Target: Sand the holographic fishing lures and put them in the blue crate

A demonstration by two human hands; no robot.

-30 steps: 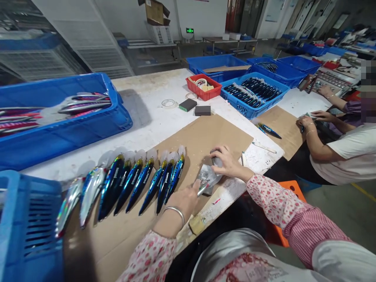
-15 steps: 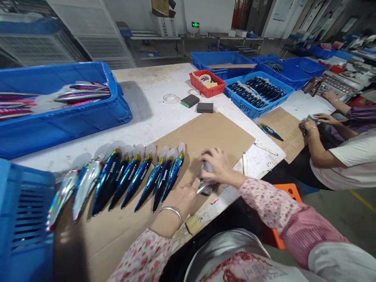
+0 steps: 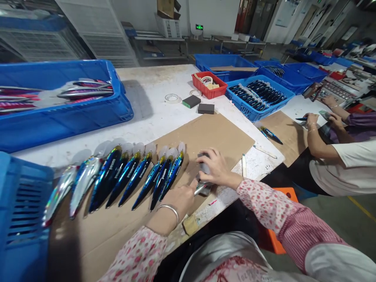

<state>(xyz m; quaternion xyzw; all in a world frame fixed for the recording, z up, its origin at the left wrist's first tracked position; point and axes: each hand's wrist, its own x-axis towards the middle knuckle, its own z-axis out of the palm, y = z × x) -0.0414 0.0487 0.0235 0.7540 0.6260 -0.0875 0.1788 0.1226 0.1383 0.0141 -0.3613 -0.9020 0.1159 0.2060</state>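
One lure (image 3: 201, 189) lies clamped by the left hand (image 3: 179, 200), beside the right hand (image 3: 216, 166) clasping a grey pad (image 3: 205, 168).

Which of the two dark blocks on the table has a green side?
The left block, beside the tape rolls, shows green; the right block, nearer the cardboard, looks dark throughout.

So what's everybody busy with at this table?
The person's left hand holds a silvery piece over brown cardboard, while the right hand grips a greyish item against it, mostly hidden by the fingers. To the left, shiny fish-shaped pieces, mostly blue, lie in a row. At right, a neighbour's hand holds a slim blue piece.
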